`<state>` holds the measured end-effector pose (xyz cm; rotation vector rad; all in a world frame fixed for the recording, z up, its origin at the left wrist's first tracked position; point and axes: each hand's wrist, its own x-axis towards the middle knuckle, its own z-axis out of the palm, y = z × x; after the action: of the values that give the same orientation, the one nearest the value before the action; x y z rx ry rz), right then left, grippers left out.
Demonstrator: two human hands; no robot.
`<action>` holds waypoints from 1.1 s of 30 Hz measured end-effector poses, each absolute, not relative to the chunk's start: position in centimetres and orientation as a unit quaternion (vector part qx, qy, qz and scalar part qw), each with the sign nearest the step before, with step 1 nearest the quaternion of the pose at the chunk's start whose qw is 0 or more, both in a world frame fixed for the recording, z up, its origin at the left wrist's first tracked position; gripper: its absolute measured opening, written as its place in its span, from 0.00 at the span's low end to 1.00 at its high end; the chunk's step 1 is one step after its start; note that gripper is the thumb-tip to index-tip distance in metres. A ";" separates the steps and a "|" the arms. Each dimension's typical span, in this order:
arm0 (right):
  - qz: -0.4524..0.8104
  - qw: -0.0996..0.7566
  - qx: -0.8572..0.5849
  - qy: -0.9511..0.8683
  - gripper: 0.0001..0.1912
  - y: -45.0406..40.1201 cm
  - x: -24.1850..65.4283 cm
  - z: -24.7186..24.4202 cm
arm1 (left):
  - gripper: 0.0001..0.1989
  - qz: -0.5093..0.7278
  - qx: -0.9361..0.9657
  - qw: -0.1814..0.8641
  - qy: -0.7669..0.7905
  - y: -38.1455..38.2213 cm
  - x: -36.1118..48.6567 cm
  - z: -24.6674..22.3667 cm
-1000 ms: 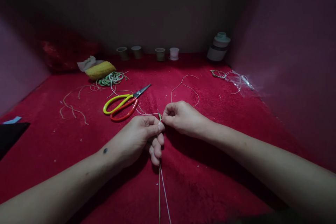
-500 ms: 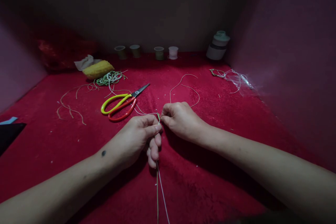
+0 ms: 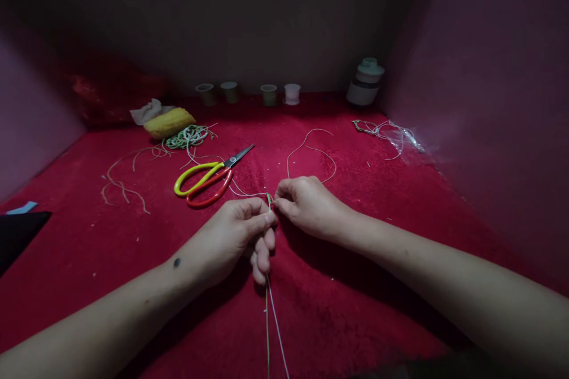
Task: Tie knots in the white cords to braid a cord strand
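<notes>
My left hand [image 3: 240, 234] pinches a thin green and white braided cord [image 3: 269, 200] between thumb and index finger, its other fingers loosely curled below. Just right of the braid, my right hand [image 3: 306, 204] is closed at the fingertips on a thin strand that is mostly hidden. Two long strands, one white [image 3: 277, 323] and one olive, run down from my left hand toward the front edge of view. A pale loop of cord [image 3: 333, 160] lies beyond my right hand. Scissors [image 3: 213, 180] with yellow and red handles rest to the upper left of my left hand, blades slightly apart.
On the red cloth [image 3: 355, 308] lie a green-white cord bundle [image 3: 189, 137], a yellow roll [image 3: 169, 123] and loose tan threads [image 3: 122, 186]. Several spools [image 3: 292, 94] and a white bottle [image 3: 365, 83] stand at the back. A clear bag [image 3: 413, 145] with cords is right.
The whole view has shifted slightly, with the scissors and back objects a little lower in the picture. Both hands keep nearly the same pose and hold.
</notes>
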<state>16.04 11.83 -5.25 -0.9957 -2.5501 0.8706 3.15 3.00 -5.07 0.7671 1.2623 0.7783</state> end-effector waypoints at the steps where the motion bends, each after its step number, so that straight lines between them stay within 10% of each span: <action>1: 0.308 0.126 -0.340 -0.880 0.09 11.9 16.2 -5.1 | 0.13 0.339 0.343 0.672 0.562 2.9 3.2 -5.0; 21: 0.620 0.067 -0.367 -0.691 0.09 11.7 18.1 -4.4 | 0.13 0.314 0.375 0.615 0.618 2.2 3.2 -4.2; 29: 0.740 0.122 -0.345 -0.565 0.05 11.7 18.3 -4.5 | 0.08 0.382 0.494 0.386 0.679 1.7 2.9 -3.2; 33: 0.794 0.139 -0.339 -0.486 0.05 11.5 18.1 -4.3 | 0.11 0.387 0.426 0.549 0.606 1.5 3.0 -3.2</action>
<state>18.06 11.50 -4.29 -0.9811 -1.4033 2.2936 2.97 1.47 -3.20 1.0087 1.4359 0.9153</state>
